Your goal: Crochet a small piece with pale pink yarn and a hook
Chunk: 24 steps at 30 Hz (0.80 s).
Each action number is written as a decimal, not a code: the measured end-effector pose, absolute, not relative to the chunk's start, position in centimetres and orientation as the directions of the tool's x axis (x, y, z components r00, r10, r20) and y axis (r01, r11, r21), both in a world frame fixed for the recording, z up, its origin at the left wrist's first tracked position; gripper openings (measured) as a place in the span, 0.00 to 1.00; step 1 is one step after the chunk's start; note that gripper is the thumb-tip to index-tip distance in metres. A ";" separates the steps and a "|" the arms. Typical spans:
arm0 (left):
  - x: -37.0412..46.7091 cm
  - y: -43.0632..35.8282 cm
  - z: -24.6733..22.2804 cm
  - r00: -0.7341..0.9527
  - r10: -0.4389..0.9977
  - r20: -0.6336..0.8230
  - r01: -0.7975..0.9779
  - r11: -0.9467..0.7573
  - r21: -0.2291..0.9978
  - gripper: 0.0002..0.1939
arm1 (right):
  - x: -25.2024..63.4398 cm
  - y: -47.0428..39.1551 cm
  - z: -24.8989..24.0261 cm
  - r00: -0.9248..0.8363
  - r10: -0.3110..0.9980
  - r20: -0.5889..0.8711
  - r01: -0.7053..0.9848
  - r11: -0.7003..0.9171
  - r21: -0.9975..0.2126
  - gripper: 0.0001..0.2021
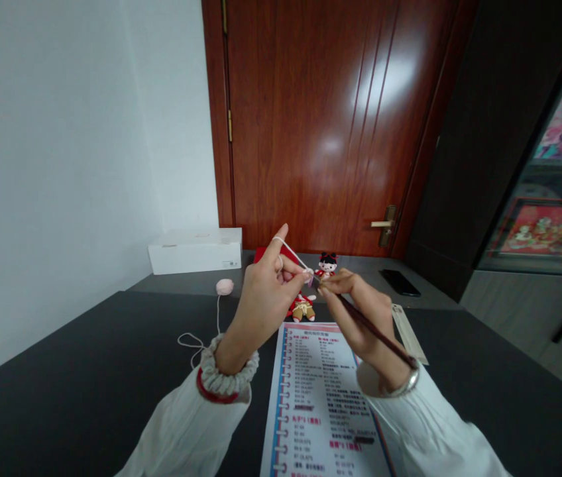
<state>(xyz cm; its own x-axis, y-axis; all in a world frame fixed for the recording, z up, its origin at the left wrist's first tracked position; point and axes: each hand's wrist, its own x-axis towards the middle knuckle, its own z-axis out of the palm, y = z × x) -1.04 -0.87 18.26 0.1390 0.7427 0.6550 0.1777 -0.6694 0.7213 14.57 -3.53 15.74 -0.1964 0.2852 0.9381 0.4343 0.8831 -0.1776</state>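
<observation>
Between thumb and fingers, my left hand (276, 281) pinches a small pale pink crochet piece (309, 275). A strand of yarn (291, 249) runs taut from its raised index finger down to the piece. My right hand (360, 311) is closed round a crochet hook (365, 321) with a long dark brown handle, its tip meeting the crochet piece. Left of my left hand lies a pale pink yarn ball (224, 287), its loose strand trailing toward my wrist. Behind my hands are a crocheted doll (327, 264) with black hair and a red and tan crocheted doll body (303, 309), partly covered.
A printed pattern sheet (331, 397) lies below my hands. A white box (195, 250) stands at the back left by the wall. At the right are a black phone (400, 283) and a pale flat strip (409, 334). Behind the table is a brown wooden door (311, 119).
</observation>
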 end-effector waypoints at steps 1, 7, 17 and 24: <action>-0.9 -0.9 18.2 0.134 0.733 0.666 0.182 -0.679 0.711 0.39 | 14.5 -3.6 15.7 -0.163 0.321 0.933 0.440 0.870 -0.223 0.08; 0.1 -1.4 18.0 0.121 0.730 0.673 0.231 -0.680 0.696 0.36 | 14.3 -2.6 14.9 -0.240 0.209 0.948 0.473 0.878 -0.074 0.09; -1.5 -0.8 18.1 0.456 0.817 0.354 -0.247 -0.266 0.932 0.43 | 15.8 -1.0 14.0 -0.448 0.022 0.894 0.495 0.839 0.227 0.11; -1.3 -0.6 18.0 0.436 0.831 0.345 -0.346 -0.200 0.917 0.43 | 14.0 -1.4 13.0 -0.321 0.041 0.946 0.626 0.759 0.179 0.10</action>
